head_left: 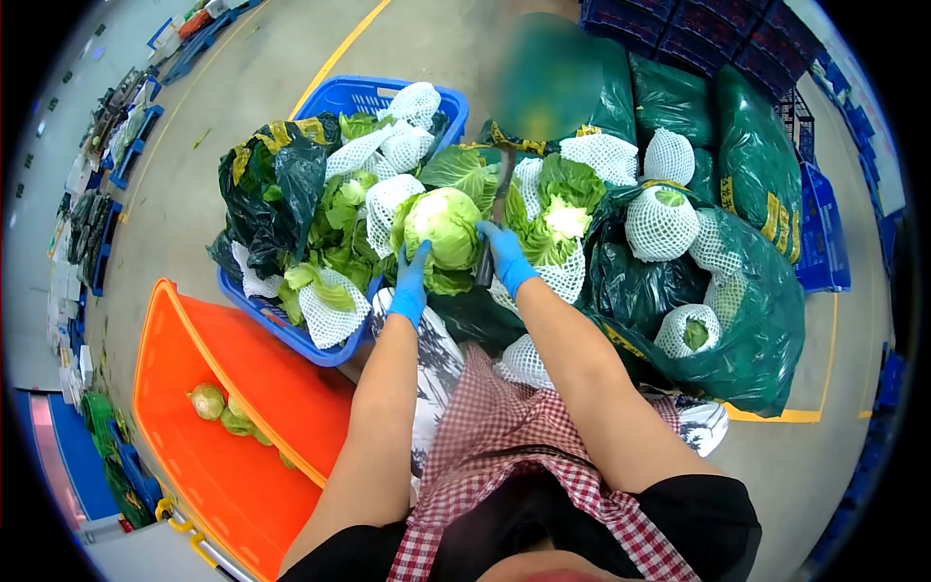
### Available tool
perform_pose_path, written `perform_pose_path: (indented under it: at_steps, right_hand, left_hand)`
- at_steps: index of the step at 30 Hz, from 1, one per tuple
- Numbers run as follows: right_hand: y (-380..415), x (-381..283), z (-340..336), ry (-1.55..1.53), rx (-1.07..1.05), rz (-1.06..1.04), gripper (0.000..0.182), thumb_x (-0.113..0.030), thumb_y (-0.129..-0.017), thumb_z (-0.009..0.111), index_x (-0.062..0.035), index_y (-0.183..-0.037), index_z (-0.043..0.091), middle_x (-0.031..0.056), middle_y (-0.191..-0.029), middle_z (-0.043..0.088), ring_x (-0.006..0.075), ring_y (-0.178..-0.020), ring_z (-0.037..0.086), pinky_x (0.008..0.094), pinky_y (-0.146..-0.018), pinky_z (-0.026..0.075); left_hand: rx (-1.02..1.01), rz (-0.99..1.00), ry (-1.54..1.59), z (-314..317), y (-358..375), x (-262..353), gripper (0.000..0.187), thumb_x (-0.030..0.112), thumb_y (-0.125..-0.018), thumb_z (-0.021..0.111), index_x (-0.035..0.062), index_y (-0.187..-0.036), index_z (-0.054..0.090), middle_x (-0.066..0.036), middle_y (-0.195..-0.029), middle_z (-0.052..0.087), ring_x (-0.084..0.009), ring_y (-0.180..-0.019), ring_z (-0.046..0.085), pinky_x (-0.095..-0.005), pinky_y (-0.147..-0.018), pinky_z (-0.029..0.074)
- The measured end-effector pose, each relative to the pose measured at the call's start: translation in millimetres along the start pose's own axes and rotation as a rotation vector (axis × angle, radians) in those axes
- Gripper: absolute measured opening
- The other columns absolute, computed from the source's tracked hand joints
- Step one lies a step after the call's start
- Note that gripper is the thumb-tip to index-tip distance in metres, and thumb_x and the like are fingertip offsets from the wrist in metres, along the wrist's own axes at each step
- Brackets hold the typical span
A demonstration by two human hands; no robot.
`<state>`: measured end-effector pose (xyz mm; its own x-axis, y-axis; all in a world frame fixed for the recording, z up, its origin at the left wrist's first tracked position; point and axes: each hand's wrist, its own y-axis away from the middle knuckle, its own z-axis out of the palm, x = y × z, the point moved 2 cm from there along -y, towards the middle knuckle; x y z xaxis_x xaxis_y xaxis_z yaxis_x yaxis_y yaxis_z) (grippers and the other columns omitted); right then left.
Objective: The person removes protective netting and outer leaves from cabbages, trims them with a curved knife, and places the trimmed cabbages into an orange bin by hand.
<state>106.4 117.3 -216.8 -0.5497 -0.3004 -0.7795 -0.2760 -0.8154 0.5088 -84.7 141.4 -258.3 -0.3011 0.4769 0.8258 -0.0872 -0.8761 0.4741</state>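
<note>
A round pale-green cabbage (443, 228) is in front of me, with loose outer leaves (461, 173) behind it. My left hand (410, 286), in a blue glove, supports its lower left side with curled fingers. My right hand (506, 254), also gloved in blue, is wrapped round the dark handle of a knife (484, 267). Its fingertips are against the cabbage's right side, and the blade points away from me. Just right of the knife lies a cut cabbage piece (566, 219) with a pale stem and leaves, among white foam nets (561, 276).
At left, a blue basket (351, 87) holds leaves, nets and a dark bag (301, 179). An orange bin (247, 359) with several cabbages (206, 401) stands lower left. To the right, an opened green bag (766, 330) holds net-wrapped cabbages (662, 224). Full green bags (761, 155) and crates (824, 233) stand behind.
</note>
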Motion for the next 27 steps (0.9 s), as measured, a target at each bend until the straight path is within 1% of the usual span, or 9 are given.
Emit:
perform_pose_path:
  at_steps: [4, 7, 8, 11, 13, 15, 18, 23, 27]
  right_hand:
    - [41.6, -1.7, 0.6, 0.143, 0.006, -0.024, 0.023, -0.021, -0.080, 0.066, -0.0031, -0.091, 0.058, 0.0026, -0.077, 0.057, 0.0109, -0.068, 0.050, 0.0267, -0.064, 0.041]
    - [85.3, -17.2, 3.9, 0.162, -0.074, -0.230, 0.026, -0.020, -0.081, 0.066, -0.0015, -0.098, 0.059, 0.0021, -0.082, 0.058, 0.0094, -0.070, 0.051, 0.0254, -0.063, 0.042]
    - [98.3, -22.4, 1.4, 0.153, -0.095, -0.278, 0.027, -0.016, -0.081, 0.066, -0.0013, -0.102, 0.060, 0.0022, -0.084, 0.059, 0.0083, -0.072, 0.053, 0.0243, -0.063, 0.043]
    - [140.2, -68.9, -8.1, 0.161, -0.225, -0.303, 0.027, -0.014, -0.083, 0.066, -0.0015, -0.105, 0.059, -0.0002, -0.074, 0.060, 0.0051, -0.058, 0.050, 0.0218, -0.052, 0.041]
    - [138.7, -71.3, -31.5, 0.124, 0.003, -0.332, 0.027, -0.014, -0.082, 0.068, -0.0016, -0.104, 0.059, 0.0005, -0.071, 0.059, 0.0059, -0.053, 0.050, 0.0207, -0.048, 0.041]
    - [138.0, -61.4, -45.4, 0.003, -0.138, -0.184, 0.045, -0.031, -0.080, 0.071, -0.0007, -0.109, 0.055, 0.0016, -0.069, 0.058, 0.0095, -0.051, 0.052, 0.0221, -0.045, 0.043]
    - [170.3, -53.7, -37.9, -0.210, -0.384, -0.125, 0.068, -0.049, -0.073, 0.072, -0.0006, -0.115, 0.048, 0.0025, -0.073, 0.058, 0.0117, -0.053, 0.055, 0.0230, -0.045, 0.044]
    - [195.6, -73.8, -43.0, -0.251, -0.256, -0.302, 0.045, -0.015, -0.070, 0.075, -0.0013, -0.107, 0.052, 0.0040, -0.082, 0.061, 0.0118, -0.058, 0.057, 0.0228, -0.047, 0.046]
    - [217.4, -101.4, -46.4, -0.080, -0.122, -0.543, 0.059, -0.011, -0.067, 0.077, 0.0005, -0.119, 0.052, 0.0053, -0.085, 0.064, 0.0096, -0.065, 0.060, 0.0212, -0.049, 0.046]
  left_hand:
    - [-0.353, 0.094, 0.312, -1.5, 0.6, -0.3, 0.075, 0.049, -0.083, 0.058, 0.0173, -0.143, 0.025, -0.009, -0.142, 0.034, -0.0313, -0.124, 0.040, -0.0496, -0.099, 0.037]
    - [-0.458, -0.039, 0.554, 0.8, 25.8, 13.1, 0.074, 0.061, -0.084, 0.047, 0.0163, -0.141, 0.030, -0.009, -0.143, 0.033, -0.0320, -0.126, 0.037, -0.0506, -0.103, 0.033]
    - [-0.305, -0.128, 0.527, 8.8, 41.8, 22.2, 0.077, 0.067, -0.083, 0.039, 0.0169, -0.141, 0.029, -0.009, -0.144, 0.031, -0.0312, -0.128, 0.035, -0.0498, -0.105, 0.031]
    - [-0.383, -0.005, 0.784, 32.7, 81.4, 44.8, 0.070, 0.060, -0.087, 0.041, 0.0154, -0.140, 0.031, -0.009, -0.141, 0.037, -0.0304, -0.126, 0.039, -0.0479, -0.104, 0.033]
    - [-0.385, 0.026, 0.856, 42.5, 97.4, 39.9, 0.067, 0.058, -0.088, 0.042, 0.0150, -0.139, 0.032, -0.008, -0.141, 0.038, -0.0294, -0.125, 0.040, -0.0467, -0.103, 0.034]
    - [-0.384, 0.059, 0.903, 58.1, 109.2, 33.2, 0.065, 0.055, -0.089, 0.042, 0.0146, -0.139, 0.033, -0.008, -0.140, 0.039, -0.0283, -0.125, 0.041, -0.0455, -0.103, 0.035]
    - [-0.402, 0.050, 0.853, 64.8, 115.4, 29.6, 0.061, 0.050, -0.090, 0.043, 0.0140, -0.138, 0.034, -0.008, -0.139, 0.040, -0.0268, -0.124, 0.042, -0.0437, -0.102, 0.036]
    - [-0.488, -0.084, 0.307, 32.6, 95.7, 46.7, 0.055, 0.043, -0.093, 0.044, 0.0130, -0.137, 0.036, -0.007, -0.138, 0.042, -0.0242, -0.123, 0.044, -0.0408, -0.101, 0.038]
    - [-0.558, 0.039, 0.100, 65.9, 178.9, 91.0, 0.064, 0.046, -0.088, 0.052, 0.0125, -0.139, 0.032, -0.006, -0.140, 0.039, -0.0245, -0.124, 0.043, -0.0413, -0.100, 0.039]
